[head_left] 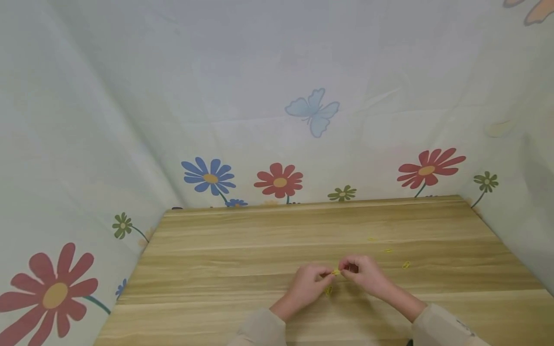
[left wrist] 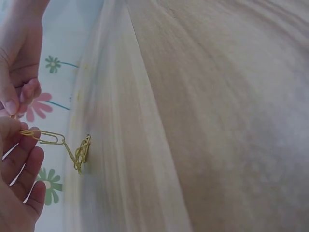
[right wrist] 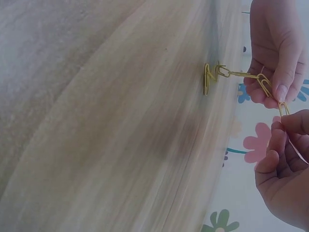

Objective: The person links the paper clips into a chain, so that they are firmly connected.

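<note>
Yellow paper clips hang linked in a chain [left wrist: 50, 137] from my left hand [head_left: 308, 283], whose thumb and finger pinch its upper end. The chain's lower part [right wrist: 206, 79] bunches at the tabletop, also visible below my left hand in the head view. Close by on the right, my right hand [head_left: 365, 274] pinches a yellow paper clip [right wrist: 284, 109] between thumb and forefinger. That clip spans the small gap between both hands' fingertips. Fingers hide where it meets the chain, so whether it is linked cannot be told.
Several loose yellow paper clips [head_left: 406, 265] lie on the wood-grain table [head_left: 207, 274], beyond and right of my hands. A pale curtain [head_left: 242, 96] printed with flowers and a butterfly stands along the table's back and sides.
</note>
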A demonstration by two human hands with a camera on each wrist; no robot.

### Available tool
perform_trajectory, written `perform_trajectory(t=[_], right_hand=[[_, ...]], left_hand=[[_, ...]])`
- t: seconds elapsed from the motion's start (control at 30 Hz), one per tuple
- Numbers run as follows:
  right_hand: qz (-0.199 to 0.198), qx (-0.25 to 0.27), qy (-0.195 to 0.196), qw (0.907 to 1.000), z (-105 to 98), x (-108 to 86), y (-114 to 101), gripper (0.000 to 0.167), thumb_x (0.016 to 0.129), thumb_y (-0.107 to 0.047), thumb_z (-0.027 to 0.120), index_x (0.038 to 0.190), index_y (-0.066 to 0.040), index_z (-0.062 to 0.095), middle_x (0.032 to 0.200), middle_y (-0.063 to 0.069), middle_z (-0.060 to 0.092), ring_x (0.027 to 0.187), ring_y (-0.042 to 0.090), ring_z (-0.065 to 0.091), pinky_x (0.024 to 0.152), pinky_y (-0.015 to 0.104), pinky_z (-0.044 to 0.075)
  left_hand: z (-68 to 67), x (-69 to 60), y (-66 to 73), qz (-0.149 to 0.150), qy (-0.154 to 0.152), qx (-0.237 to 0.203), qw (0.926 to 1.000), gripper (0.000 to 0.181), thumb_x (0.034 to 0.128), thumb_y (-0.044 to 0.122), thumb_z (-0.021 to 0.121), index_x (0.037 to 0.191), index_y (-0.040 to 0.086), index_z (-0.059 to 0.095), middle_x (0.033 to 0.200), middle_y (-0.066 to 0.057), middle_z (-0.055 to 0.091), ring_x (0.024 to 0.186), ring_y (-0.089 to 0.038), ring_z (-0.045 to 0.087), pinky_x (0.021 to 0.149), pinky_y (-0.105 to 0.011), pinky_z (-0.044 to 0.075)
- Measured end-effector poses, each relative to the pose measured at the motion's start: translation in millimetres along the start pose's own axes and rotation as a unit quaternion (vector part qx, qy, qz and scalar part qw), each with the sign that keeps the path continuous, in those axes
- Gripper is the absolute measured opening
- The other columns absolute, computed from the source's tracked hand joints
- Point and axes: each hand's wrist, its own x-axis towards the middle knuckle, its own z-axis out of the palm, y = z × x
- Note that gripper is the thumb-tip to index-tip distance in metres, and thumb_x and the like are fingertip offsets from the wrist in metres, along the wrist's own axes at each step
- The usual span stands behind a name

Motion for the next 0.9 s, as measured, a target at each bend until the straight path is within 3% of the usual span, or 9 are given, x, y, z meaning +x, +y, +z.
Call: perform_trajectory(t=[0.43,0.67,0.9], right_hand=[[-0.011,0.003,-0.001,0.9999,4.4,-3.3,10.2,0.006,0.078,-0.001,0.061,0.077,-0.007,0.062,0.07,-0.002,0.058,0.058,-0.002,0.041,0.051,0.018,0.039],[-0.005,0.006,-0.013,0.9999,3.0,-4.4,12.7,0.005,0.079,-0.005,0.061,0.077,-0.009,0.062,0.07,-0.001,0.059,0.058,-0.002,0.042,0.051,0.018,0.039],[-0.014,0.028,-0.005,0.9995,-3.4,-6.8,22.4,0.006,0.081,-0.008,0.061,0.081,-0.003,0.062,0.074,0.002,0.059,0.059,-0.001,0.043,0.05,0.018,0.04]], left_hand=[[1.9,-1.8,-2.1,0.023,-0.004,0.004,0.9997,0.017,0.0856,0.021,0.056,0.091,0.011,0.069,0.086,0.001,0.069,0.077,-0.002,0.062,0.067,-0.013,0.046],[4.3,-2.1,-2.9,0.015,-0.007,0.015,0.9997,0.018,0.0857,0.022,0.056,0.091,0.012,0.069,0.087,0.002,0.069,0.078,-0.001,0.062,0.066,-0.013,0.046],[3.1,-3.5,-1.0,0.007,0.016,0.031,0.9994,0.016,0.0837,0.023,0.058,0.088,0.013,0.07,0.083,0.004,0.069,0.071,0.003,0.059,0.06,-0.01,0.043]])
